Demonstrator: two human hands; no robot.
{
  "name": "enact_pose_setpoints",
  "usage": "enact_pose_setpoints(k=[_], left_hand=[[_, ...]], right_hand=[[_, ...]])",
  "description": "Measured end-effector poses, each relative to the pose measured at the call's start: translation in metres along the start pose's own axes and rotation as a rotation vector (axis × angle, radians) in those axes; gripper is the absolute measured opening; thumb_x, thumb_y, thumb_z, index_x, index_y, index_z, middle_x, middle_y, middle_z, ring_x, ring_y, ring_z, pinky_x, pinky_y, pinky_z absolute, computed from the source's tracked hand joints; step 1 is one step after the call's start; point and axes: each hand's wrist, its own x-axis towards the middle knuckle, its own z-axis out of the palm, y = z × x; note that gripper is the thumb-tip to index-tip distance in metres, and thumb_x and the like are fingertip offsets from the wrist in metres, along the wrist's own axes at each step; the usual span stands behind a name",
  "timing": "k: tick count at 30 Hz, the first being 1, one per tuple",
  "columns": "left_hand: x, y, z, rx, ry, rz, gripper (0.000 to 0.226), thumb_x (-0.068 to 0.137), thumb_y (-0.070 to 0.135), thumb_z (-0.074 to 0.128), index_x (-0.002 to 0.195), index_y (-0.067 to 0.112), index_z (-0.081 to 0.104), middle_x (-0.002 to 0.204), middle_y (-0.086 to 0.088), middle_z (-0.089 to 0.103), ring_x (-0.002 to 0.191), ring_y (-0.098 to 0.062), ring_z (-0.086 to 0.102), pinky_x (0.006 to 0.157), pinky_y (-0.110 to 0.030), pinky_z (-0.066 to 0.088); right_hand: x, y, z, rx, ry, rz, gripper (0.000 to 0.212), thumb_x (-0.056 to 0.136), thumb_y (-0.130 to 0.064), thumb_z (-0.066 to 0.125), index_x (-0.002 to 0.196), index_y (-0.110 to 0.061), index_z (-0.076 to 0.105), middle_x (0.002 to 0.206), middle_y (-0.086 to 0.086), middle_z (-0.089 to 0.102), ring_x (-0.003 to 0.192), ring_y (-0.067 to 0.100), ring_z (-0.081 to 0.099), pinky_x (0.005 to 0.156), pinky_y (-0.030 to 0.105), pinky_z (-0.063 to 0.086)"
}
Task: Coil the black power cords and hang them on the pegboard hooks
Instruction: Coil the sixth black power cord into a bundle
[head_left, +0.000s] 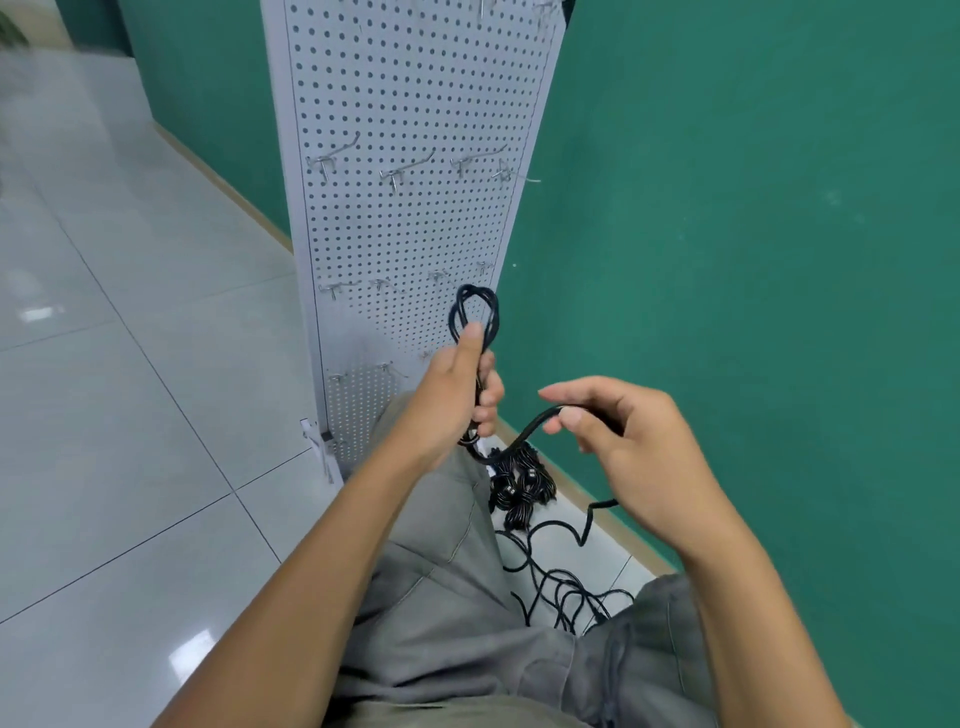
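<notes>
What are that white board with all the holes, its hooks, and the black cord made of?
The pegboard looks like white painted sheet metal, judging by its thin, flat panel, though plastic is possible. The hooks seem to be bare steel wire, thin and silvery. The black cord looks rubber or plastic sheathed, matte and bending in soft loops.

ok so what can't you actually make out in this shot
- Head view: the lower end of the coil is hidden inside the left hand.
- The loose cords on the floor are partly covered by the person's knees.
- The top hooks are cut off by the upper edge.
- Plug markings in the cord pile are too small to read.
</notes>
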Motion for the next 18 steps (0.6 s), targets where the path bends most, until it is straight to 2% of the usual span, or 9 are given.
enact_pose_setpoints(k=[4, 6, 8, 11, 14, 16, 18], left_hand=[[-0.009, -0.005, 0.022, 0.114, -0.142, 0.005, 0.054, 0.110, 0.052, 0.023, 0.092, 0.008, 0.048, 0.067, -0.006, 0.067, 0.055, -0.026, 0.046, 0.045, -0.026, 0.038], [-0.012, -0.006, 0.030, 0.159, -0.209, -0.006, 0.062, 0.110, 0.053, 0.022, 0.096, 0.003, 0.055, 0.071, -0.006, 0.072, 0.062, -0.031, 0.055, 0.051, -0.030, 0.042], [-0.016, -0.008, 0.038, 0.164, -0.284, -0.021, 0.060, 0.110, 0.052, 0.021, 0.097, 0.010, 0.062, 0.075, -0.009, 0.073, 0.061, -0.026, 0.061, 0.053, -0.028, 0.043], [-0.023, -0.010, 0.047, 0.039, -0.349, -0.070, 0.055, 0.109, 0.053, 0.022, 0.082, 0.014, 0.050, 0.063, -0.007, 0.063, 0.053, -0.020, 0.057, 0.049, -0.024, 0.042], [-0.023, -0.011, 0.048, -0.098, -0.404, -0.100, 0.056, 0.107, 0.058, 0.023, 0.084, 0.014, 0.049, 0.055, -0.002, 0.047, 0.046, -0.017, 0.043, 0.048, -0.024, 0.036], [-0.023, -0.008, 0.048, -0.132, -0.435, -0.135, 0.056, 0.106, 0.058, 0.027, 0.089, 0.012, 0.053, 0.055, -0.001, 0.038, 0.046, -0.014, 0.034, 0.046, -0.025, 0.024], [-0.025, -0.004, 0.047, -0.133, -0.461, -0.141, 0.048, 0.102, 0.056, 0.038, 0.087, 0.013, 0.052, 0.056, 0.000, 0.033, 0.047, -0.013, 0.029, 0.048, -0.028, 0.019]], right_hand=[[0.005, -0.004, -0.005, -0.055, 0.129, -0.025, 0.022, 0.094, -0.002, 0.067, 0.096, -0.024, 0.069, 0.085, -0.014, 0.075, 0.089, 0.003, 0.070, 0.085, 0.021, 0.048], [0.006, -0.006, -0.007, -0.088, 0.201, -0.024, 0.019, 0.089, -0.002, 0.073, 0.090, -0.020, 0.067, 0.085, -0.016, 0.073, 0.088, 0.001, 0.070, 0.082, 0.014, 0.048], [0.008, -0.008, -0.010, -0.147, 0.290, -0.016, 0.021, 0.081, -0.005, 0.082, 0.085, -0.018, 0.066, 0.080, -0.014, 0.072, 0.081, -0.001, 0.069, 0.074, 0.008, 0.046], [0.010, -0.009, -0.017, -0.289, 0.384, 0.015, 0.030, 0.070, -0.020, 0.092, 0.080, -0.025, 0.064, 0.078, -0.012, 0.069, 0.074, 0.001, 0.063, 0.065, 0.009, 0.044], [0.011, -0.006, -0.025, -0.357, 0.434, 0.049, 0.037, 0.064, -0.034, 0.095, 0.077, -0.026, 0.061, 0.078, -0.012, 0.066, 0.066, 0.003, 0.054, 0.059, 0.012, 0.039], [0.010, -0.006, -0.027, -0.336, 0.436, 0.046, 0.038, 0.064, -0.034, 0.095, 0.077, -0.025, 0.061, 0.078, -0.011, 0.066, 0.064, 0.002, 0.052, 0.058, 0.012, 0.038], [0.008, -0.006, -0.026, -0.268, 0.415, 0.029, 0.031, 0.070, -0.026, 0.092, 0.080, -0.024, 0.063, 0.080, -0.010, 0.067, 0.069, 0.001, 0.056, 0.063, 0.010, 0.040]])
